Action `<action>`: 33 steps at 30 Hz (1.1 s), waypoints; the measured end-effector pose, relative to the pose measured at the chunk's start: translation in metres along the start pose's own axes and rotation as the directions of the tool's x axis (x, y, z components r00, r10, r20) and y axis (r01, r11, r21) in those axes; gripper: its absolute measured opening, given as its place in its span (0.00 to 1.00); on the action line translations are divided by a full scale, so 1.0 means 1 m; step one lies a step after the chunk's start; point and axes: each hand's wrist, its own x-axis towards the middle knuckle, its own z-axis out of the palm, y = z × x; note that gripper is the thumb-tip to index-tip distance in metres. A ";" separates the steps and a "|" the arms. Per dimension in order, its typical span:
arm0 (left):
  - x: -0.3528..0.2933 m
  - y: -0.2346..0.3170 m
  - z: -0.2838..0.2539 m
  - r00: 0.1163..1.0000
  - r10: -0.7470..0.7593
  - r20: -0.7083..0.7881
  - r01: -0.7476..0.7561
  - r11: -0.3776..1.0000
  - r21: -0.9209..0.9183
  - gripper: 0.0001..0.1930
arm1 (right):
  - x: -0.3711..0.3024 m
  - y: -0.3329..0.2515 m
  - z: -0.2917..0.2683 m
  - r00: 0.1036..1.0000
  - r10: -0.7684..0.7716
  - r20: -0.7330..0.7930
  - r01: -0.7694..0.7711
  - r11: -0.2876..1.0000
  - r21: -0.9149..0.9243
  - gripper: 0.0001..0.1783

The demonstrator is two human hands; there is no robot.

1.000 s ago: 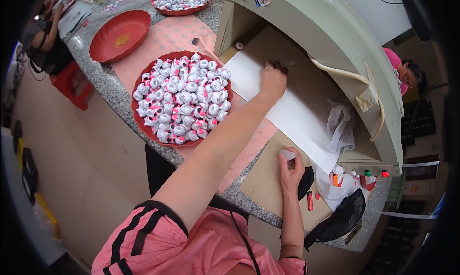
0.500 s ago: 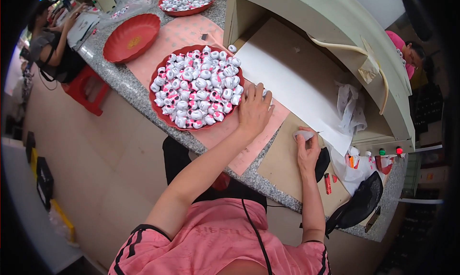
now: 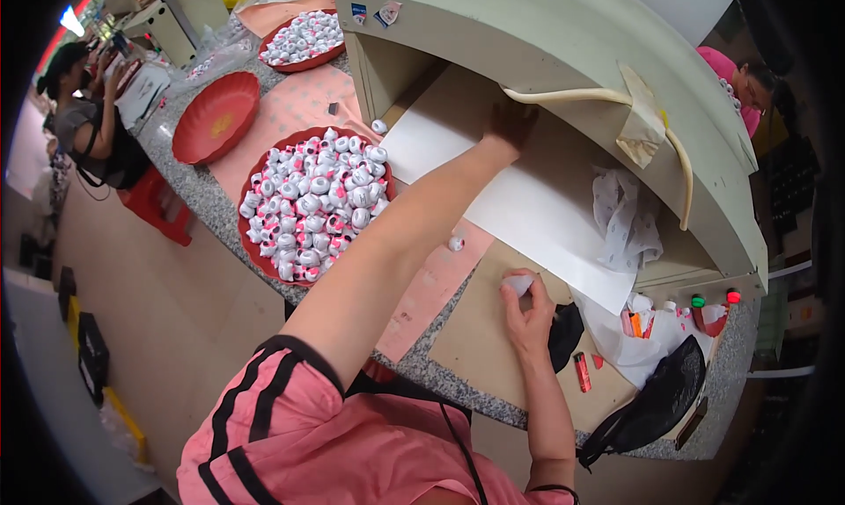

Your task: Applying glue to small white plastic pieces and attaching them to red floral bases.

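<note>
My left arm reaches into the pale booth, where my left hand [image 3: 510, 125] is in shadow below the cream hose; its fingers are too dark to read. Over the tan board, my right hand [image 3: 531, 318] is closed on a small whitish piece [image 3: 520, 284], pinched between thumb and fingers. Left of my left forearm stands a red scalloped tray [image 3: 247, 232] heaped with small white and pink figurines [image 3: 308, 204]. A single figurine [image 3: 456, 243] lies on the pink paper [image 3: 422, 303] just right of the forearm. Another small white one [image 3: 378, 127] sits by the booth's left corner.
The booth [image 3: 563, 43] has white paper [image 3: 546, 232] on its floor and a cream hose [image 3: 572, 94] along its front. An empty red tray [image 3: 216, 118] and another filled one lie farther left. A red lighter [image 3: 583, 372] and black cloth [image 3: 656, 399] lie right. Other people sit nearby.
My left hand has moved from beside the heaped tray up into the booth. A figurine now shows on the pink paper. My right hand keeps its whitish piece. The whole view has shifted.
</note>
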 end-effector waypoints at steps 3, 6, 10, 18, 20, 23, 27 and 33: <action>0.025 -0.045 0.046 0.982 -0.113 -0.153 0.073 0.967 -0.244 0.19 | 0.005 -0.009 0.005 0.999 -0.009 0.052 0.006 0.998 0.064 0.10; 0.015 -0.034 -0.040 0.991 -0.011 0.130 0.018 0.998 -0.055 0.17 | 0.001 -0.001 -0.008 0.997 0.080 0.011 -0.081 0.989 0.121 0.09; -0.027 -0.108 -0.136 0.735 -0.097 0.672 -0.150 0.942 0.300 0.11 | 0.006 -0.003 -0.007 0.994 0.109 -0.023 -0.103 0.975 0.197 0.08; -0.068 -0.158 -0.126 0.788 0.158 0.595 -0.376 0.889 0.262 0.08 | 0.007 0.000 -0.005 0.999 0.036 0.017 -0.038 0.989 0.141 0.10; -0.069 -0.152 -0.130 0.815 0.191 0.546 -0.382 0.886 0.261 0.08 | 0.007 0.000 -0.004 1.000 0.017 0.018 -0.019 0.992 0.123 0.10; -0.066 -0.112 -0.147 0.863 0.141 0.486 -0.204 0.976 0.079 0.08 | 0.004 0.008 -0.003 1.000 0.025 -0.006 -0.024 0.995 0.100 0.10; -0.092 -0.065 -0.156 0.762 0.399 0.510 -0.166 0.882 -0.442 0.13 | 0.003 -0.001 -0.004 0.998 0.070 0.002 -0.070 0.992 0.109 0.10; -0.119 -0.083 -0.161 0.752 0.483 0.449 -0.152 0.789 -0.595 0.17 | 0.005 -0.009 -0.005 0.997 0.080 0.021 -0.081 0.992 0.098 0.11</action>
